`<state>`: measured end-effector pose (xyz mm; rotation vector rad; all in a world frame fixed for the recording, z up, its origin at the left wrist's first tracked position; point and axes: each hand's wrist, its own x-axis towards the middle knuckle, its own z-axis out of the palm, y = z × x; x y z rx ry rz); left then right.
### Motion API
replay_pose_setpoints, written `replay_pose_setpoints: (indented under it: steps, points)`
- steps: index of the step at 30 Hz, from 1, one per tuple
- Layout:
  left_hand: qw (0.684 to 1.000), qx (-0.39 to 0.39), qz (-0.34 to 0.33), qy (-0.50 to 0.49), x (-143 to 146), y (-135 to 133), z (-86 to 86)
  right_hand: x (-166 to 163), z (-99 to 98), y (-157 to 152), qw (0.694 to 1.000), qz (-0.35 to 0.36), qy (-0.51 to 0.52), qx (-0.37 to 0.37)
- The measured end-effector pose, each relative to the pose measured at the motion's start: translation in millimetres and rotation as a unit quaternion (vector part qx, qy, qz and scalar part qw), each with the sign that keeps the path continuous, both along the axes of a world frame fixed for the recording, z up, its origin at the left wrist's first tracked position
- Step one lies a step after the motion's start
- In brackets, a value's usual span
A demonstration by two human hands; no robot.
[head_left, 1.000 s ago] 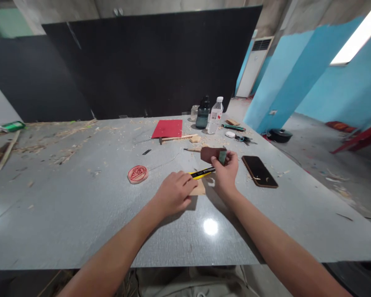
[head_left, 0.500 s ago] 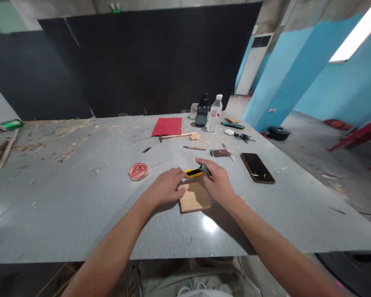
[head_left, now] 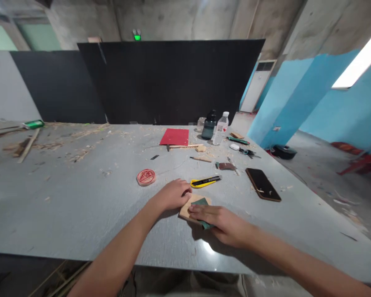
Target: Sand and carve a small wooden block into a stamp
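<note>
A small flat wooden piece lies on the grey table in front of me. My left hand rests on its left edge with the fingers curled over it. My right hand presses a small green sanding pad flat onto the wood, fingers stretched along it. A yellow and black utility knife lies just beyond the wood. A round red carved disc sits to the left of my hands.
A black phone lies to the right. Further back are a brown sandpaper scrap, a red sheet, a small hammer, a dark bottle, a clear water bottle and wood shavings.
My right hand put down the brown scrap, took the green pad and brought it onto the wood. The wood slid nearer to me. The knife now lies uncovered.
</note>
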<state>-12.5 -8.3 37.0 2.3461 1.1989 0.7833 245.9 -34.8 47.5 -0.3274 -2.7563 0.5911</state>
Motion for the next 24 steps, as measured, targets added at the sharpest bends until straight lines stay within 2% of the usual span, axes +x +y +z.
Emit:
replay_pose_setpoints:
  steps: [4,8,10,12,14,16,19,22,24]
  points:
    - [0.998,0.008,-0.007,0.061,1,3,5.3,-6,1.9,29,0.999,0.008,0.033,0.040]
    - [0.994,0.024,-0.045,0.094,-13,-4,9.9,-3,-12.5,42,0.994,-0.003,0.086,0.073]
    - [0.996,-0.014,-0.073,0.050,-21,-12,7.6,3,-20.3,43,0.990,-0.025,0.102,0.094]
    - [0.996,-0.056,-0.060,-0.025,-27,-21,2.8,9,-26.0,42,0.989,-0.046,0.102,0.094]
    - [0.989,-0.107,-0.049,-0.087,-29,-26,-2.4,12,-28.9,40,0.992,-0.063,0.090,0.068]
    - [0.985,-0.132,-0.034,-0.102,-27,-29,-6.6,12,-28.5,37,0.994,-0.069,0.078,0.039]
    - [0.992,-0.117,-0.024,-0.045,-21,-28,-9.4,8,-22.8,27,0.996,-0.054,0.072,0.021]
    - [0.995,-0.088,-0.030,0.019,-17,-24,-9.1,6,-17.5,18,0.998,0.012,0.067,0.013]
    - [0.997,-0.070,-0.025,0.037,-17,-22,-8.7,6,-17.1,18,0.998,0.015,0.061,0.011]
